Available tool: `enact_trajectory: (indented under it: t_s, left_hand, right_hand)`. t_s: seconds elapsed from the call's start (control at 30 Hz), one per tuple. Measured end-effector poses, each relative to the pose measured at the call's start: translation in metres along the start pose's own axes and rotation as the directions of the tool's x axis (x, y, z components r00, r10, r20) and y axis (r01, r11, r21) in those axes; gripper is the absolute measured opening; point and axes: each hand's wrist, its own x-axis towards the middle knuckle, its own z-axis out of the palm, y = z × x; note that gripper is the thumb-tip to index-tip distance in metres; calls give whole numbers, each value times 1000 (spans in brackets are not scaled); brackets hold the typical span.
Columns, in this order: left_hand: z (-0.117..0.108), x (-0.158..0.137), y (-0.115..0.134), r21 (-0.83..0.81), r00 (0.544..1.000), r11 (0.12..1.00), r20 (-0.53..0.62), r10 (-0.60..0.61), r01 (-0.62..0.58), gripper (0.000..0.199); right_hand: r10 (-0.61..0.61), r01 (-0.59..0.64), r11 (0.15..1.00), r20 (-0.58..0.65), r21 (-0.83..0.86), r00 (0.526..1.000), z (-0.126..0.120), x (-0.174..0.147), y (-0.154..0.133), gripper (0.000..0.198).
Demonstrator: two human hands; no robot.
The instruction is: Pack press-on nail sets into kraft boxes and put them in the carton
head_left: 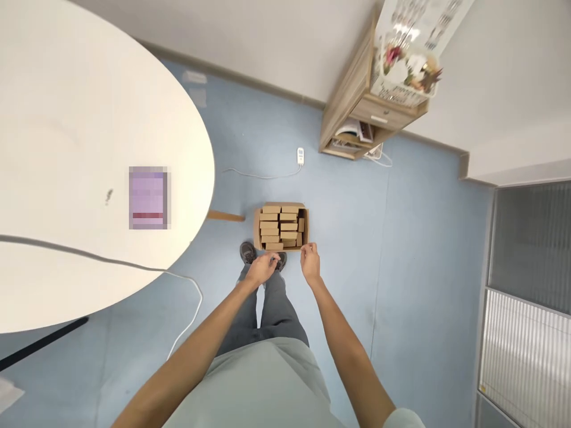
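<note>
Brown cardboard forms the open carton [257, 230] that, in the head view, sits on the blue floor [348, 238] just ahead of the person's shoes [248, 252], filled with small boxes [269, 225] mostly laid in two columns, with a few set upright along the right side. The left hand [264, 267] appears over the near edge of the carton's surroundings, its fingertips overlapping the right shoe, while the right hand [311, 261] is by the near right corner; from overhead, I cannot tell whether it touches the cardboard. Fingers on both hands are bent and nothing shows between them, but whether either pinches something small I cannot tell. To handle the contents well, I would bend the knees, bring the face of the work closer, and take one small box at a time by its ends, as the neighbours sit tight and could be dragged along. If the carton itself is gripped, opposite walls and a level hold seem safest, given the open top. Mind the table leg [226, 216] near the left side and the white cord [267, 177] beyond the far edge.
</note>
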Motion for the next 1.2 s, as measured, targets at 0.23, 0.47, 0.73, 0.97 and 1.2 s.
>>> enact_trajectory:
  t_s: [0.23,0.47,0.73,0.97,1.2]
  left_hand:
    - [-32,-69,49,-100,994,991,-67,82,-88,24]
    - [-47,-140,60,-242,974,951,-168,154,-192,27]
    - [-86,-202,28,-277,907,881,-295,301,-383,39]
    - [-158,-259,-33,-292,830,852,-496,254,-435,40]
    - [-214,-331,-111,-384,776,806,-615,141,-451,38]
  right_hand:
    - [-92,104,986,-92,130,992,-39,-47,-30,26]
    - [-218,242,956,-146,168,965,-66,-88,-75,21]
    - [-309,378,872,-248,312,918,-68,-135,-141,8]
    - [-374,441,840,-252,315,893,-33,-165,-216,12]
    - [-470,514,797,-209,318,858,17,-200,-313,18]
